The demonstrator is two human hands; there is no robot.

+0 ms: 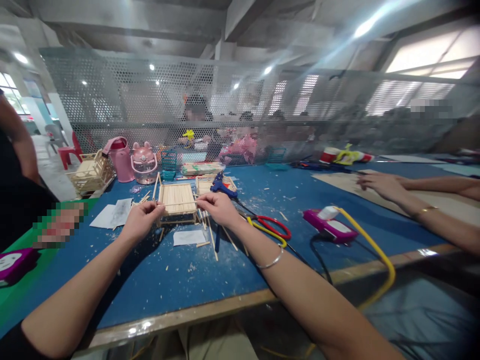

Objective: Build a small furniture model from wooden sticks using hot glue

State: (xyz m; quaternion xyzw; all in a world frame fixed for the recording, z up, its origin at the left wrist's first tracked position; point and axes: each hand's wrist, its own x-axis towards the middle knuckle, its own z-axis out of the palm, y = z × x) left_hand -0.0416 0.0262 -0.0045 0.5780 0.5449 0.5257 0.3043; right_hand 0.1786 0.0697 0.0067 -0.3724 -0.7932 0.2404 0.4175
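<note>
Near edge of table: scraps scattered, paper slip lying flat, loose sticks beside it, just under the right forearm. A low sleeve or wrist could have swept those along. Stick frame sat upright just beyond the slip, between both hands. Left hand pinched its left front corner; right hand closed, fingertips pinching its right front end. Uneven squeeze there might have racked the thin rails or popped a joint; too small in view to tell if the joints were firmly bonded. Glue gun rested just behind the right hand, so a careless lift could have knocked it, or burned knuckles if hot. Pink bottle farther back, well apart, low risk.
</note>
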